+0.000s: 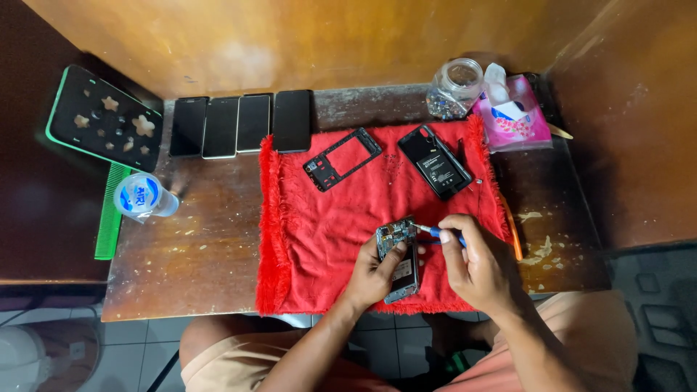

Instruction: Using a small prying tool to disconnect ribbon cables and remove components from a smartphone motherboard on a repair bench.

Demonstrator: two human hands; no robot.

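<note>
At a worn wooden desk (203, 247), my left hand (374, 272) is clamped around an opened smartphone (399, 258), its circuit board exposed, held over the near edge of a red cloth (327, 218). My right hand (475, 265) is closed on a blue-handled screwdriver (439, 233), its tip touching the phone's upper corner. Farther back on the cloth lie a black phone frame (341, 158) and a black back cover (437, 161), well apart from each other. Four dark phones (239, 125) stand in a row along the desk's far edge, a glass jar (455, 87) and a pink tissue pack (512, 112) to their right, and a plastic water cup (143, 196) at left.
</note>
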